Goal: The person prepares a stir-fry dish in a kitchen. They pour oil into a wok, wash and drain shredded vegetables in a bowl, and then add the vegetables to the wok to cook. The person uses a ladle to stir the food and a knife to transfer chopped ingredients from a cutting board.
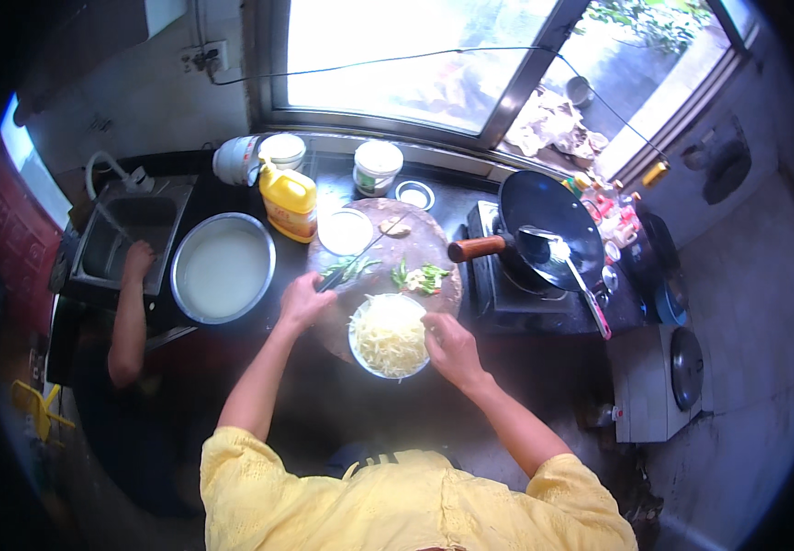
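My left hand (pixel 306 302) grips the dark handle of a knife (pixel 332 279). Its blade shows nearly edge-on, slanting up over the round wooden chopping board (pixel 431 231). At the right rim of a bowl of pale shreds, perhaps potato (pixel 389 344), is my right hand (pixel 453 346), its fingers curled; whether they pinch the rim or some shreds cannot be made out. The bowl is at the board's near edge. On the board lie cut green pieces (pixel 357 268), a small pile of chopped greens and white bits (pixel 424 279), a piece of ginger (pixel 395 227) and a white dish (pixel 346 232).
A wok (pixel 541 200) with a spatula (pixel 579 282) sits on the gas stove (pixel 486 289) at right, bottles (pixel 610 213) beyond. Left are a yellow jug (pixel 288 200), a metal basin of cloudy liquid (pixel 223 268) and a sink (pixel 118 213), where another person's hand (pixel 139 260) reaches in.
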A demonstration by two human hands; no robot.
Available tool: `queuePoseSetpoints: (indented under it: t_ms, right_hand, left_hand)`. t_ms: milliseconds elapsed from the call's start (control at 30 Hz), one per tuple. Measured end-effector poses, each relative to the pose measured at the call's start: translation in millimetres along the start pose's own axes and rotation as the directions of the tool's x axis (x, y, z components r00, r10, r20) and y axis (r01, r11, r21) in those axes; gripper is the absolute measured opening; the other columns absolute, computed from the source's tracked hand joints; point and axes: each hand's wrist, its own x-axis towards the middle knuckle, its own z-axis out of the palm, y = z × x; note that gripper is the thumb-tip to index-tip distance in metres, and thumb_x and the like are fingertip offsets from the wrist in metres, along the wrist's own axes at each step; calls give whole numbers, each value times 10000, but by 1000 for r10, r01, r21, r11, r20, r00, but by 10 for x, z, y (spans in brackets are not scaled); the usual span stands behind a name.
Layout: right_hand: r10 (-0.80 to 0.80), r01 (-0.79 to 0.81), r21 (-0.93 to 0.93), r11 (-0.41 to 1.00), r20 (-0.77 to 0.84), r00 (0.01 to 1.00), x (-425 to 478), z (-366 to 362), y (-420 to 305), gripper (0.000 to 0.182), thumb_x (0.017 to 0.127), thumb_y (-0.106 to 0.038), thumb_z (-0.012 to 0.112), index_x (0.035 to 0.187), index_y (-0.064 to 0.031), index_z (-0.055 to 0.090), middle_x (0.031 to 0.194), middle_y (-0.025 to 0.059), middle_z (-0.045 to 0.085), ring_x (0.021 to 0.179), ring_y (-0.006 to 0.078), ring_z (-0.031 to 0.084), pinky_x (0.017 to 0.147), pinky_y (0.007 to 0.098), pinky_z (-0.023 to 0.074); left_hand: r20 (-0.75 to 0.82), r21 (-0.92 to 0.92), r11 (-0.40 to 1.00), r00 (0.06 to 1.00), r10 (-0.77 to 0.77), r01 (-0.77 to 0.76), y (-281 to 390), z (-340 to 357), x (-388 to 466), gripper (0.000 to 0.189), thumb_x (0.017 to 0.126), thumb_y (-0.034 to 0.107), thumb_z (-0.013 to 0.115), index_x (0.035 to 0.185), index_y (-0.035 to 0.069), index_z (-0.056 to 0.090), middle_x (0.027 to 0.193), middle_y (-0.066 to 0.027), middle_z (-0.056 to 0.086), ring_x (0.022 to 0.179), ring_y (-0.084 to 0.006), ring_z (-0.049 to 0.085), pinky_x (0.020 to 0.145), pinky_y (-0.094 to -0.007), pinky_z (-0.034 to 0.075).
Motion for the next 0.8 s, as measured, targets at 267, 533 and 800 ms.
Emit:
queuePoseSetpoints:
  t_ms: [267,533,800]
  right_hand:
    - [-110,107,29,994,143,984,1139,820,274,225,825,-37,560,1038,-32,631,907,169,632,808,317,650,726,390,516]
    - [31,36,-213,976,300,953,1840,1657,628,257,842,-109,533,1076,-92,640,1062,191,612,987,378,615,840,462,478]
    - [77,52,-296,954,410,909,2144,1836,786,188,830,-63,555,1003,-82,626,996,183,614,971,389,610,812,477,477]
  left_hand:
    - [48,-732,605,909,-414,314,-580,-154,-1286,136,838,190,615,782,67,604,595,-3,559,434,-73,490,386,-220,380]
    - [204,-902,221,817,-539,370,-772,105,-1677,222,841,235,572,875,24,633,612,-40,572,447,-103,520,389,-230,420]
    - [277,-907,133,804,-526,399,-837,218,-1615,214,841,224,565,864,19,620,609,-48,570,450,-114,520,389,-239,419]
